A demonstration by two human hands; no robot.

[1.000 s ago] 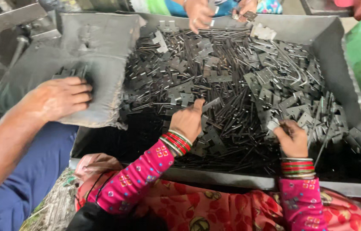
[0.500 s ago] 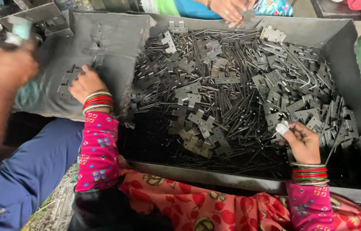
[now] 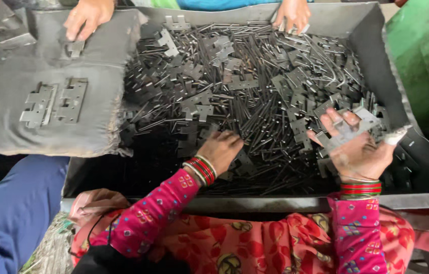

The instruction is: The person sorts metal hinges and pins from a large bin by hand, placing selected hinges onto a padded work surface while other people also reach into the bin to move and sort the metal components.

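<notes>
One flat hinge plate (image 3: pixel 349 129), long axis diagonal, upper-right.

Left hand (image 3: pixel 223 148): I rest it palm-down on the heap of pins and hinge plates (image 3: pixel 255 86).
Right hand (image 3: pixel 359 147): I hold a grey hinge plate (image 3: pixel 349 129), palm up.
Metal tray (image 3: pixel 417 167): holds the heap.
Grey cloth (image 3: pixel 47 132): two joined plates (image 3: pixel 54 104) lie flat.
Far edge: another person's hands (image 3: pixel 87 15).
</notes>
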